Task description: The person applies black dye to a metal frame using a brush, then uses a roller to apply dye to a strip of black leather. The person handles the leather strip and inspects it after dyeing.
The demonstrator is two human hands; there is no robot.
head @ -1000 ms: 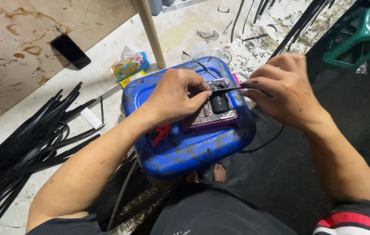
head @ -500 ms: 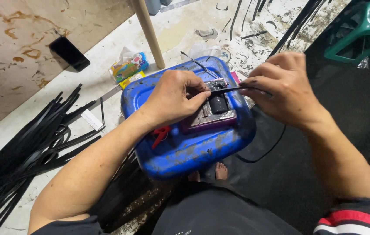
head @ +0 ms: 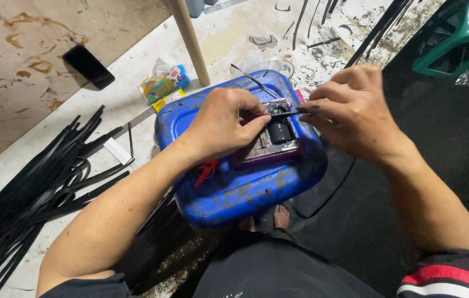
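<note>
A blue plastic jerrycan point(head: 234, 187) lies on its side in front of me as a work surface. On it sits a small dark purple block point(head: 270, 152) with a black roller-like part point(head: 279, 131). My left hand point(head: 220, 124) and my right hand point(head: 350, 113) pinch the two ends of a thin black strip point(head: 285, 114) stretched just above that black part. A red-handled tool point(head: 205, 170) lies on the can below my left wrist.
A heap of black rubber strips point(head: 41, 187) lies at left on the stained floor. A black phone point(head: 88, 66), a colourful packet point(head: 163, 85), a wooden pole point(head: 189, 38) and a green plastic stool point(head: 460, 38) stand around. My bare toes point(head: 267, 219) show below the can.
Both hands stay on the strip over the block; the fingers have shifted only slightly. The view has drifted a little.
</note>
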